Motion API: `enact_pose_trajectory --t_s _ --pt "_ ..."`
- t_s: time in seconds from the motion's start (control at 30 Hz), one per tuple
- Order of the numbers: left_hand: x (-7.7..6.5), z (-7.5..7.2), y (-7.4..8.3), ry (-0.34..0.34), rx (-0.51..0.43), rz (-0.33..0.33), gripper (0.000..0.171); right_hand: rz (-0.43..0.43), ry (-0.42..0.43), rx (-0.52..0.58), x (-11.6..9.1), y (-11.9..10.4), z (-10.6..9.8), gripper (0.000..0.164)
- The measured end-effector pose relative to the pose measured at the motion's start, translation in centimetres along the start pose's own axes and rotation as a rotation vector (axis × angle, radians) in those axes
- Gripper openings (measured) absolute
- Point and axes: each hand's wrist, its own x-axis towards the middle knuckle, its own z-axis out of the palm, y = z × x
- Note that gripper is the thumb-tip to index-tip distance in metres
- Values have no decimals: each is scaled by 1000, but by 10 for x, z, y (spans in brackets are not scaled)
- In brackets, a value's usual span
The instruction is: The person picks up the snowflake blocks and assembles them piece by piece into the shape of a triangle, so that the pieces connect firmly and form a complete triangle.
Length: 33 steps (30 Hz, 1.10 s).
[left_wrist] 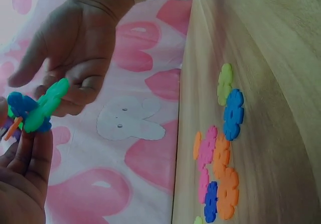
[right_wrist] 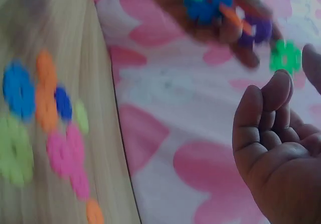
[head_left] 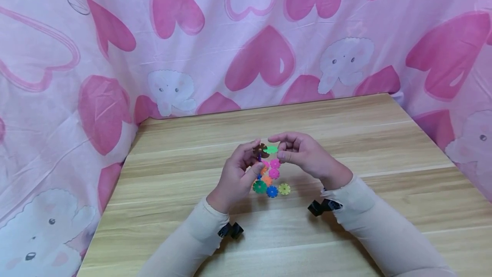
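Note:
Joined notched plastic snowflake discs in several colours are pinched in my left hand (head_left: 240, 174). In the head view a brown disc (head_left: 260, 150) shows at its fingertips, with a bright green disc (head_left: 271, 149) jutting to the right. The left wrist view shows a green disc (left_wrist: 47, 106) crossing a blue disc (left_wrist: 21, 103), with an orange piece (left_wrist: 12, 128) beside them. A purple disc (right_wrist: 256, 31) appears beyond in the right wrist view. My right hand (head_left: 301, 153) has its thumb and index finger spread close to the bright green disc, its other fingers bent.
Loose discs lie on the wooden table (head_left: 173, 191) beneath the hands: pink (head_left: 274, 173), orange (head_left: 267, 180), blue (head_left: 272, 191) and yellow-green (head_left: 284, 189). A darker green disc (head_left: 259, 186) shows beside them. A pink heart-print cloth (head_left: 215, 54) hangs around the table's far and side edges.

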Motion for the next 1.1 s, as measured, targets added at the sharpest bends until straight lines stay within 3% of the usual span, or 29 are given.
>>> enact_pose_trajectory --t_s 0.1,0.27,0.4,0.53,0.9,1.1 --pt "0 0 1 39 -11 -31 58 35 44 -110 6 10 -11 39" --pt "0 -1 0 54 -33 -32 58 237 93 -315 16 32 -24 45" --pt "1 -1 1 34 -38 -17 57 438 84 -381 19 44 -27 52" --pt "1 -1 1 24 -28 -18 58 549 66 -418 18 47 -27 54" --pt "0 0 -2 17 -31 -5 56 544 -63 -530 15 58 -27 69" --pt "0 0 -1 16 -18 3 56 559 -65 -565 15 57 -26 62"
